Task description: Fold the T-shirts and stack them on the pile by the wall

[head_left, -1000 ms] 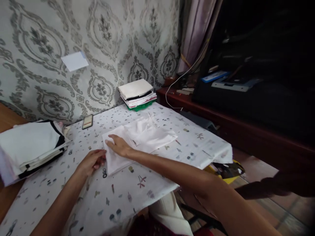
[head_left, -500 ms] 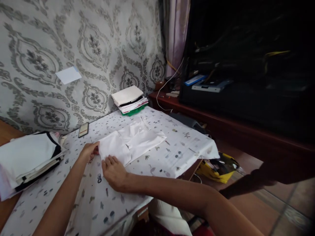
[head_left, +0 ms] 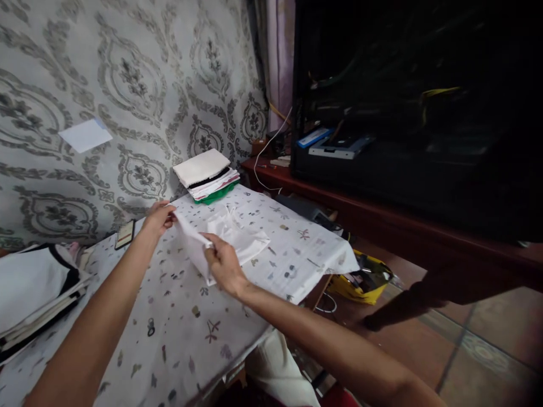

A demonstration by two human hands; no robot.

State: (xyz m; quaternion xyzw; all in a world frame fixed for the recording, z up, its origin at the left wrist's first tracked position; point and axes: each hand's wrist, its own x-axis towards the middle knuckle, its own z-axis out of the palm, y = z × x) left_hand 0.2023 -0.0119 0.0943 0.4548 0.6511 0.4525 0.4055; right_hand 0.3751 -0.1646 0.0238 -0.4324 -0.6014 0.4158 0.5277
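Observation:
A white garment (head_left: 242, 237) lies on the patterned tablecloth (head_left: 169, 316), its near part lifted off the surface. My left hand (head_left: 158, 219) pinches the raised edge at its far left corner. Closer to me, my right hand (head_left: 224, 264) grips the same edge between thumb and fingers. The raised cloth hangs slanted between both hands, while the strappy far part still lies flat. What kind of garment it is, I cannot tell for certain.
Behind the garment stands a folded clothes stack (head_left: 206, 175). Another clothes pile (head_left: 34, 294) is at the left, near a phone (head_left: 124, 234). A dark television (head_left: 407, 113) sits on a reddish wooden cabinet (head_left: 339, 203). A yellow bag (head_left: 360, 282) is on the floor.
Both hands have raised the garment's near edge off the table, the left moving farther away. The right hand went from lying flat on the fabric to gripping it. The view turned slightly right.

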